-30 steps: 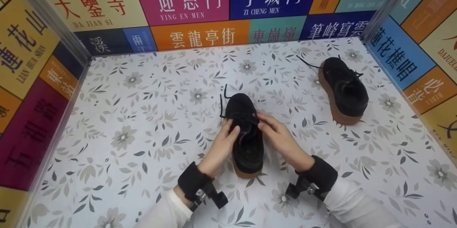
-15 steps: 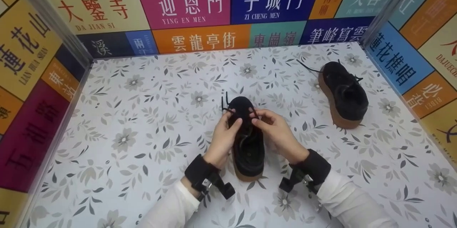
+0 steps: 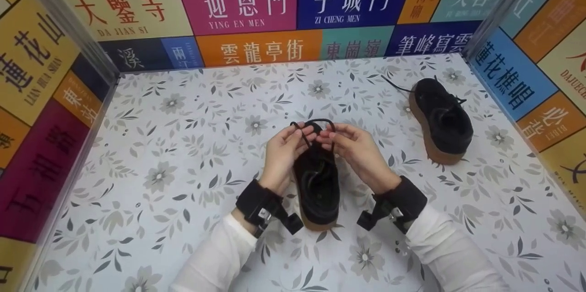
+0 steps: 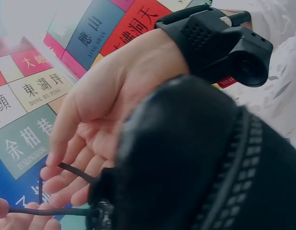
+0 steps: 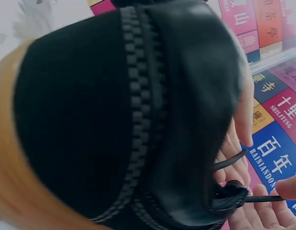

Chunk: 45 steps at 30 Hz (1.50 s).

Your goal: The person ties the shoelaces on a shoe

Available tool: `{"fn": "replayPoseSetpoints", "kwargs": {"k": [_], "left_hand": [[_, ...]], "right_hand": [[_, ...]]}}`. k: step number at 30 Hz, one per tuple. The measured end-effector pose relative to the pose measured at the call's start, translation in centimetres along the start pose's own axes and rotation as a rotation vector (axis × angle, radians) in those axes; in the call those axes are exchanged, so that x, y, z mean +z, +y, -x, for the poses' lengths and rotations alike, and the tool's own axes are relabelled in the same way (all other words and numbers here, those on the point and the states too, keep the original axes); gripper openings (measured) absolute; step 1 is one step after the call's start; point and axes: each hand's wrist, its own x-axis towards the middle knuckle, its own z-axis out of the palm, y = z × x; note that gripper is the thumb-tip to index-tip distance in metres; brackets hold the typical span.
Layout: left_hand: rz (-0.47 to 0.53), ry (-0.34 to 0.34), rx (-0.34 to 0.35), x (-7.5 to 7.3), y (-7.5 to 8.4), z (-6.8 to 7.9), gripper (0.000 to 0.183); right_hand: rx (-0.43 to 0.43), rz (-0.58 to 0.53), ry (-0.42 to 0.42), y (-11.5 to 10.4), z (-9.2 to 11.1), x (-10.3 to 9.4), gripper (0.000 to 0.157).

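Observation:
A black lace-up shoe (image 3: 319, 198) with a brown sole stands upright on the flowered surface, toe pointing away. My left hand (image 3: 284, 157) pinches one shoelace (image 4: 50, 211) between thumb and fingers, above the front of the shoe. The other lace (image 5: 265, 198) is pinched by my right hand (image 3: 361, 152). Both hands' fingertips sit close together over the toe, with the laces arching up and around them. In both wrist views the shoe's dark side fills the foreground and hides part of the far hand. The hands cover much of the toe in the head view.
A matching black shoe (image 3: 446, 122) stands at the back right, one lace trailing left across the flowered tabletop (image 3: 206, 113). Colourful lettered panels (image 3: 236, 1) wall in the back and both sides. Each wrist wears a black strap with a camera (image 3: 293, 223).
Both hands have moved forward from the shoe's sides to above its toe, drawing the laces up with them. Laces that lay loose beyond the toe are now held. The far shoe stays put.

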Motion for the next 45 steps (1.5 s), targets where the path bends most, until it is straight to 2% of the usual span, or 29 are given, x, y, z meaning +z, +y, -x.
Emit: {"fn": "replayPoseSetpoints", "kwargs": {"k": [5, 12, 16, 23, 30, 34, 39, 45], "left_hand": [[0.034, 0.003, 0.015, -0.1, 1.2, -0.4, 0.034], [0.004, -0.023, 0.109, -0.2, 1.9, -1.0, 0.029], [-0.067, -0.058, 0.161, 0.0, 2.3, -1.1, 0.027], [-0.31, -0.102, 0.321, 1.2, 3.2, -1.1, 0.024], [-0.405, -0.129, 0.413, 2.1, 3.3, -1.6, 0.02], [-0.407, -0.142, 0.406, 2.4, 3.2, -2.0, 0.02], [-0.387, -0.152, 0.357, 2.7, 3.2, -2.3, 0.021], [-0.362, -0.16, 0.293, 2.9, 3.1, -2.8, 0.021]], "right_hand": [[0.031, 0.008, -0.027, -0.9, -0.4, -0.2, 0.023], [0.055, 0.033, -0.072, -1.8, -1.0, -0.1, 0.014], [0.069, 0.052, -0.091, -2.1, -1.3, 0.0, 0.01], [0.088, 0.07, -0.09, -2.4, -1.4, 0.4, 0.019], [0.097, 0.092, -0.101, -2.3, -1.5, 0.7, 0.026], [0.094, 0.075, -0.113, -2.3, -1.4, 0.7, 0.027], [0.088, 0.081, -0.155, -2.3, -1.3, 0.6, 0.024], [0.079, 0.073, -0.188, -2.3, -1.2, 0.5, 0.029]]}}
